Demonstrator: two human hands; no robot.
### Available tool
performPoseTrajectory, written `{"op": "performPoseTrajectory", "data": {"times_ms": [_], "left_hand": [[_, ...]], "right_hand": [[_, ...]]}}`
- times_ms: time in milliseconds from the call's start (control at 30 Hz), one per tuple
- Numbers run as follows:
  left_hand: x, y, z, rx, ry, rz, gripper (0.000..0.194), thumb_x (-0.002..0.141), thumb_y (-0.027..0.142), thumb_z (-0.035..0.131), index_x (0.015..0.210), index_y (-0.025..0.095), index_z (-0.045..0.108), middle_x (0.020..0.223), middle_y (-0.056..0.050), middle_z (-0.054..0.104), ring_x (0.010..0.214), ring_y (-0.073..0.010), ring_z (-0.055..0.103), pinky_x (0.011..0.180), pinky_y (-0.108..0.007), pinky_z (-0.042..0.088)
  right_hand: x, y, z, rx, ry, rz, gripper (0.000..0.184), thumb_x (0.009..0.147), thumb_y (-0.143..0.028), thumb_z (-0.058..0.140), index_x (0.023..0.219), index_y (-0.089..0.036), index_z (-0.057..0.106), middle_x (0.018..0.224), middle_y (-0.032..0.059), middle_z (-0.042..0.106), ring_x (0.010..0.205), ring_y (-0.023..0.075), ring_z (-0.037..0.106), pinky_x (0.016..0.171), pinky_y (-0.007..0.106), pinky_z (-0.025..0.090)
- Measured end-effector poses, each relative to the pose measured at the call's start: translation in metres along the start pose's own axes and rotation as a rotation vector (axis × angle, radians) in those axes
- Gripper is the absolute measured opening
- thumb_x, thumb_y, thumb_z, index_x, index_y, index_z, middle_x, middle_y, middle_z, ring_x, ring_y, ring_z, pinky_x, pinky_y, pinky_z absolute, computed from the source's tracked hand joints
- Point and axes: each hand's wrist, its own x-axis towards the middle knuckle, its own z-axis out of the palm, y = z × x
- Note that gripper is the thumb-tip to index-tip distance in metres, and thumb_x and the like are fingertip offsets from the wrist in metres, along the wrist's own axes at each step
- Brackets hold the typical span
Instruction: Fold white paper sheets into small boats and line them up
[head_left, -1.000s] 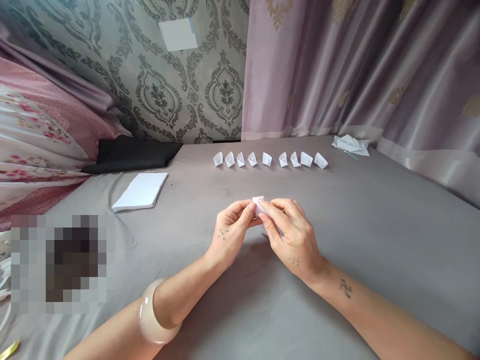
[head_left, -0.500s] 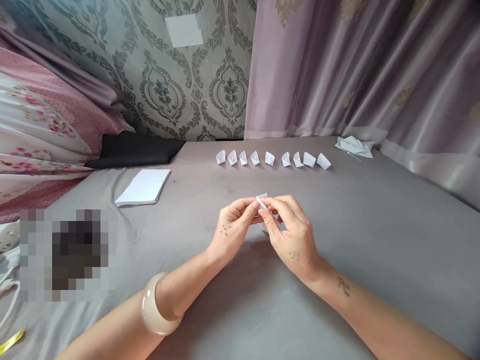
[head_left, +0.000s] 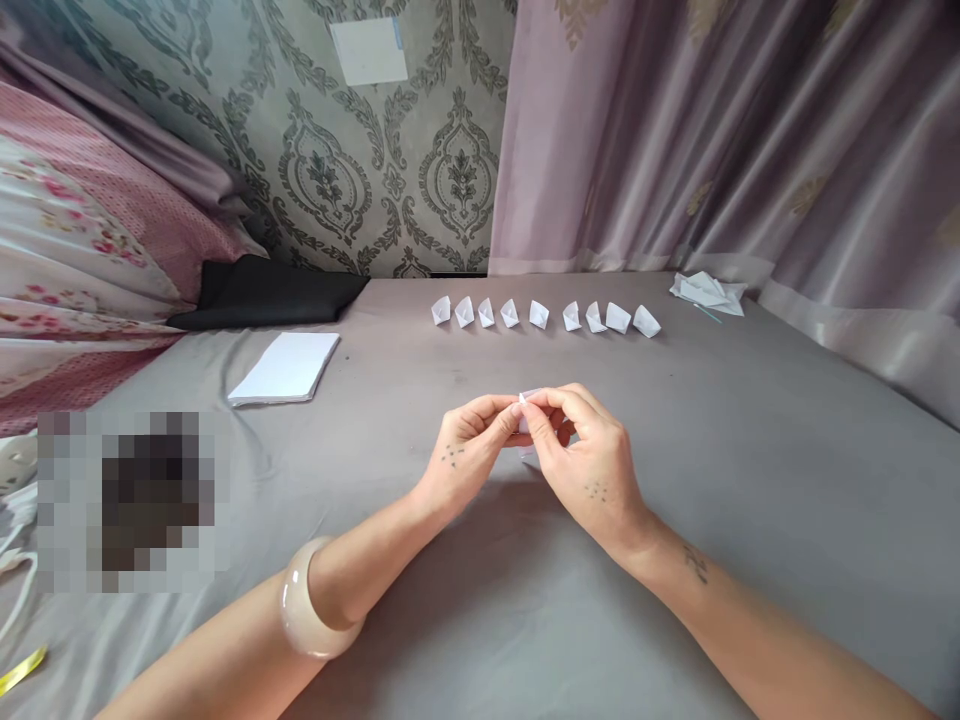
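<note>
Between my two hands is a small folded piece of white paper, held up in front of me above the grey cloth. My left hand pinches its left side between thumb and fingers. From the other side my right hand grips it, with the thumb pressed near the top edge beside the left thumb. Most of the paper is hidden behind the fingers, so its full shape does not show. Farther back, several small folded white paper boats stand in a row on the cloth.
A stack of white paper lies at the left, with a black cloth behind it. More folded white papers sit in a pile at the far right by the purple curtain. A yellow strip and a white cable are at the left edge.
My right thumb has moved up to the paper's top edge, close to the left thumb. The slanted paper edge seen between the thumbs before is now mostly covered.
</note>
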Motion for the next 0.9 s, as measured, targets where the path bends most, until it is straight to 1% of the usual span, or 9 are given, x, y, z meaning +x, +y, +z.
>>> {"op": "performPoseTrajectory", "data": {"times_ms": [67, 167, 267, 467, 667, 767, 900], "left_hand": [[-0.001, 0.000, 0.000, 0.010, -0.017, 0.003, 0.028, 0.080, 0.036, 0.068, 0.096, 0.013, 0.071, 0.092, -0.009, 0.073, 0.089, -0.0226, 0.068, 0.086, -0.039, 0.054], [-0.001, 0.000, 0.001, 0.010, -0.045, 0.007, 0.027, 0.079, 0.034, 0.069, 0.097, 0.014, 0.070, 0.096, -0.008, 0.072, 0.090, -0.0215, 0.067, 0.086, -0.038, 0.054], [-0.001, -0.001, 0.001, 0.013, -0.028, -0.006, 0.026, 0.078, 0.035, 0.070, 0.095, 0.015, 0.070, 0.094, -0.007, 0.072, 0.087, -0.0202, 0.067, 0.086, -0.039, 0.054], [0.000, 0.000, -0.001, 0.041, -0.009, -0.012, 0.027, 0.078, 0.035, 0.069, 0.095, 0.014, 0.071, 0.096, -0.007, 0.073, 0.087, -0.0204, 0.067, 0.085, -0.038, 0.055], [0.000, 0.000, -0.001, 0.061, 0.000, -0.026, 0.027, 0.078, 0.034, 0.070, 0.095, 0.014, 0.071, 0.096, -0.008, 0.073, 0.087, -0.0206, 0.067, 0.085, -0.038, 0.055], [0.000, 0.000, 0.000, 0.062, 0.012, -0.031, 0.027, 0.077, 0.034, 0.071, 0.094, 0.014, 0.072, 0.093, -0.007, 0.073, 0.085, -0.0203, 0.067, 0.084, -0.038, 0.055], [0.000, 0.001, 0.000, 0.059, -0.002, -0.033, 0.026, 0.076, 0.034, 0.071, 0.093, 0.014, 0.072, 0.091, -0.007, 0.073, 0.083, -0.0202, 0.068, 0.084, -0.038, 0.055]], "right_hand": [[0.001, -0.001, -0.002, -0.019, -0.007, 0.011, 0.010, 0.090, -0.021, 0.051, 0.085, -0.021, 0.060, 0.085, 0.0037, 0.063, 0.074, 0.0148, 0.061, 0.065, 0.028, 0.052], [0.002, -0.001, -0.004, -0.030, 0.024, 0.027, 0.012, 0.091, -0.023, 0.049, 0.082, -0.021, 0.057, 0.085, 0.0044, 0.062, 0.074, 0.0152, 0.060, 0.066, 0.028, 0.052], [0.003, 0.000, -0.005, -0.017, 0.039, 0.036, 0.011, 0.091, -0.023, 0.051, 0.084, -0.020, 0.059, 0.085, 0.0037, 0.062, 0.072, 0.0139, 0.060, 0.066, 0.027, 0.051], [0.003, -0.002, -0.008, 0.071, -0.014, 0.079, 0.011, 0.090, -0.024, 0.054, 0.089, -0.020, 0.065, 0.087, 0.0032, 0.065, 0.071, 0.0126, 0.061, 0.063, 0.025, 0.052], [0.003, -0.003, -0.011, 0.104, -0.043, 0.146, 0.014, 0.089, -0.028, 0.056, 0.088, -0.020, 0.067, 0.086, 0.0034, 0.066, 0.067, 0.0122, 0.060, 0.059, 0.023, 0.052], [0.003, -0.002, -0.012, 0.096, -0.055, 0.146, 0.015, 0.089, -0.028, 0.055, 0.087, -0.020, 0.067, 0.087, 0.0036, 0.066, 0.067, 0.0122, 0.061, 0.060, 0.023, 0.052], [0.004, 0.000, -0.011, 0.024, -0.081, 0.130, 0.017, 0.091, -0.027, 0.051, 0.085, -0.020, 0.065, 0.085, 0.0043, 0.065, 0.072, 0.0144, 0.062, 0.064, 0.025, 0.051]]}}
